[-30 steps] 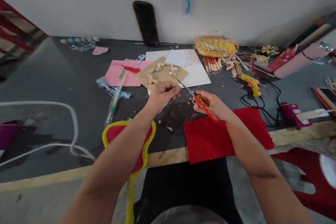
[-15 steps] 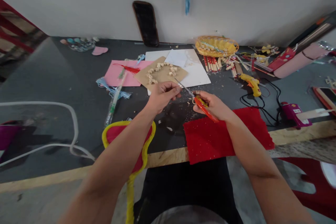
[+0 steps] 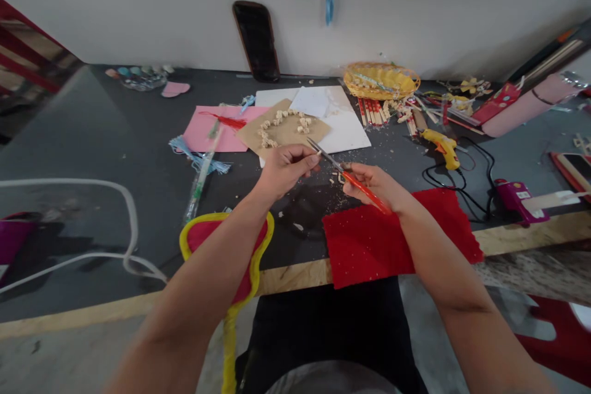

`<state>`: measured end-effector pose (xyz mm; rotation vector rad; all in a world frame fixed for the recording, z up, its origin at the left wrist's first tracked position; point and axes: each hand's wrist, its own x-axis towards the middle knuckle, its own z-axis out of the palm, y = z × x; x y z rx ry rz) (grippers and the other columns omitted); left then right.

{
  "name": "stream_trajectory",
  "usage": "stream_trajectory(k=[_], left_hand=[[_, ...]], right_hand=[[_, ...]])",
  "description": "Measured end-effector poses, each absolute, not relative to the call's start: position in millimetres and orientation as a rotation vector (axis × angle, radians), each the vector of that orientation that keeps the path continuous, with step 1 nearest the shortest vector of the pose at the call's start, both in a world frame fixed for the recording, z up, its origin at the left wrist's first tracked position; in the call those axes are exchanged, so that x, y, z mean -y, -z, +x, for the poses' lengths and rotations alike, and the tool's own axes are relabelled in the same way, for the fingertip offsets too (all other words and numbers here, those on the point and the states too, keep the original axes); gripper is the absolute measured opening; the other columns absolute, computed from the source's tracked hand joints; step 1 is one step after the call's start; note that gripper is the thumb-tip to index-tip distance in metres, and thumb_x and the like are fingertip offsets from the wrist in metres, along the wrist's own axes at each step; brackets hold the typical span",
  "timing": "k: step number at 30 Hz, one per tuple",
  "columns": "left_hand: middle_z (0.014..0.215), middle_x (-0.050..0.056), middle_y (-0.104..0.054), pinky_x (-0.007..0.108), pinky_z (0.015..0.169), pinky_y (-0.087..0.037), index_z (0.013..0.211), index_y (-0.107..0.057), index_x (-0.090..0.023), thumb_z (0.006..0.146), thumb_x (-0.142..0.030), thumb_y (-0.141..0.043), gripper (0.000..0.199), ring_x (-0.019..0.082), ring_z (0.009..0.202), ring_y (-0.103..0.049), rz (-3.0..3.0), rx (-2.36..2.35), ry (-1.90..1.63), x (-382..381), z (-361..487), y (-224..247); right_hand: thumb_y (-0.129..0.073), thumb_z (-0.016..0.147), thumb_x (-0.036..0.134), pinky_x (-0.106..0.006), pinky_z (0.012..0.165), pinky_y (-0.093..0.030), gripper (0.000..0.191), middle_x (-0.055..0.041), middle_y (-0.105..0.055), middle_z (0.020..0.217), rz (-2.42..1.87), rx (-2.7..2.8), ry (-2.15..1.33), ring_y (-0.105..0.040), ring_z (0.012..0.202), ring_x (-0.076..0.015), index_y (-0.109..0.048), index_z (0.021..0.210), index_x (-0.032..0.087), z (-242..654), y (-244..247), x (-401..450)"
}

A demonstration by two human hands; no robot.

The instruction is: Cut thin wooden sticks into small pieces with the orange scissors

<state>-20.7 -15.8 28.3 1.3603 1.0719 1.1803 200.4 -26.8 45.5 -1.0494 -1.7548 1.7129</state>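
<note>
My right hand (image 3: 372, 183) is closed around the handles of orange-handled scissors (image 3: 367, 191). The scissors' blades point up and left, reaching my left fingertips. My left hand (image 3: 293, 166) pinches a small pale piece (image 3: 318, 153), too small to name, at the blades. Just beyond my hands, a brown paper sheet (image 3: 295, 136) bears an open ring of small cream-coloured pieces (image 3: 279, 118). Pale crumbs are scattered on the dark table below the scissors. A red cloth (image 3: 364, 246) lies under my right forearm.
A yellow basket (image 3: 383, 81) stands at the back, with red-and-cream sticks (image 3: 372, 112) before it. To the right lie a yellow glue gun (image 3: 441, 146), its black cord and a purple device (image 3: 519, 202). A phone (image 3: 257, 41) leans on the wall. A white cable (image 3: 132, 221) crosses the left side.
The scissors have turned in my right hand and their blades now look more closed, close to the small piece. My left hand has barely moved.
</note>
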Motion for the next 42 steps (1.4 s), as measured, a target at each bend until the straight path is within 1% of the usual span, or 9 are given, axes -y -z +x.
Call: stream_trajectory(k=[4,7,10,14,17,21,29,38,42], left_hand=[[0.062,0.003,-0.065,0.021,0.047,-0.036,0.068,-0.068,-0.015,0.074,-0.040,-0.072,0.027,0.008,0.049,-0.048,1.451,-1.110,-1.191,16.5,-21.4,-32.0],[0.064,0.003,-0.066,0.021,0.047,-0.037,0.071,-0.069,-0.015,0.075,-0.041,-0.072,0.026,0.009,0.050,-0.049,1.458,-1.138,-1.189,15.7,-21.4,-29.4],[0.064,0.003,-0.066,0.020,0.047,-0.038,0.076,-0.070,-0.016,0.075,-0.042,-0.072,0.027,0.009,0.050,-0.050,1.379,-1.145,-1.213,14.7,-20.0,-24.4],[0.061,0.003,-0.065,0.021,0.047,-0.038,0.073,-0.069,-0.016,0.074,-0.044,-0.073,0.029,0.009,0.049,-0.050,1.296,-1.079,-1.246,14.2,-17.6,-21.2],[0.061,0.003,-0.065,0.021,0.047,-0.038,0.077,-0.070,-0.016,0.072,-0.044,-0.075,0.029,0.009,0.049,-0.050,1.273,-1.040,-1.246,14.1,-17.3,-21.0],[0.061,0.003,-0.066,0.021,0.047,-0.039,0.078,-0.070,-0.016,0.070,-0.043,-0.076,0.029,0.009,0.049,-0.051,1.274,-1.031,-1.236,14.1,-18.1,-20.0],[0.064,0.004,-0.066,0.020,0.047,-0.040,0.068,-0.069,-0.014,0.070,-0.042,-0.077,0.029,0.008,0.050,-0.053,1.320,-1.011,-1.244,14.7,-16.3,-19.8],[0.062,0.002,-0.066,0.020,0.049,-0.043,0.075,-0.072,-0.015,0.071,-0.039,-0.076,0.024,0.009,0.052,-0.055,1.313,-1.001,-1.301,15.6,-14.1,-19.6],[0.061,0.001,-0.066,0.019,0.048,-0.042,0.074,-0.072,-0.016,0.072,-0.035,-0.076,0.020,0.008,0.051,-0.053,1.306,-1.005,-1.311,15.2,-14.1,-18.6]], right_hand=[[-0.062,0.082,0.050,-0.022,0.045,-0.028,0.035,0.0064,-0.043,0.066,-1.066,1.711,-1.817,-0.030,0.047,-0.0057,-0.056,0.103,0.021,200.7,-44.7,28.1],[-0.064,0.081,0.046,-0.022,0.053,-0.035,0.033,0.0053,-0.045,0.068,-1.050,1.763,-1.689,-0.037,0.054,-0.0069,-0.058,0.102,0.020,199.1,-43.7,28.5],[-0.067,0.078,0.042,-0.024,0.066,-0.041,0.042,0.0028,-0.052,0.077,-1.072,1.821,-1.549,-0.046,0.066,-0.0091,-0.058,0.113,0.020,198.5,-44.1,28.7],[-0.067,0.078,0.046,-0.026,0.066,-0.042,0.059,-0.0008,-0.058,0.091,-1.178,2.048,-1.285,-0.049,0.070,-0.0114,-0.051,0.131,0.025,201.0,-44.3,29.3],[-0.069,0.076,0.053,-0.028,0.066,-0.043,0.067,-0.0056,-0.060,0.101,-1.211,2.205,-0.982,-0.053,0.078,-0.0163,-0.051,0.134,0.024,202.0,-40.9,28.6],[-0.068,0.077,0.055,-0.033,0.073,-0.046,0.067,-0.0096,-0.060,0.112,-1.177,2.266,-0.785,-0.057,0.092,-0.0228,-0.051,0.134,0.023,201.5,-34.7,26.8],[-0.067,0.078,0.055,-0.035,0.076,-0.049,0.068,-0.0107,-0.061,0.111,-1.160,2.278,-0.723,-0.060,0.094,-0.0239,-0.050,0.134,0.020,198.9,-29.8,26.5],[-0.069,0.077,0.052,-0.045,0.099,-0.046,0.068,-0.0127,-0.057,0.127,-1.209,2.280,-0.577,-0.051,0.121,-0.0309,-0.049,0.135,0.023,196.0,-31.5,28.4],[-0.068,0.079,0.051,-0.043,0.094,-0.050,0.067,-0.0127,-0.058,0.125,-1.166,2.282,-0.622,-0.054,0.118,-0.0294,-0.049,0.135,0.021,197.2,-29.1,25.8]])
